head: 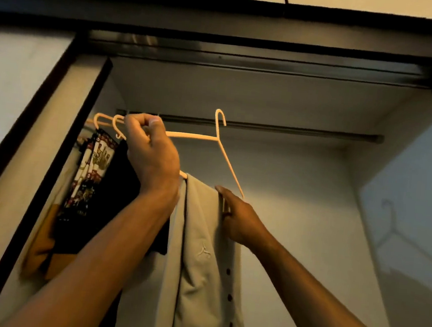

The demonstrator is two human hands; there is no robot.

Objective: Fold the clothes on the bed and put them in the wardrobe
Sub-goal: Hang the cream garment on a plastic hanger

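I look up into an open wardrobe (242,94). A pale grey garment (197,240) with dark buttons hangs folded over the bar of a cream plastic hanger (221,148). The hanger's hook is just in front of the dark rail (292,130), and I cannot tell whether it touches. My left hand (152,157) pinches the hanger's left end, close to the rail. My right hand (241,218) grips the hanger's right lower corner beside the garment.
Two more cream hangers (108,122) hang at the rail's left end with a patterned dark garment (95,172) and an orange one (40,246). The rail's right stretch is bare. A sliding door (16,117) stands at the left, the hanger's shadow on the right wall.
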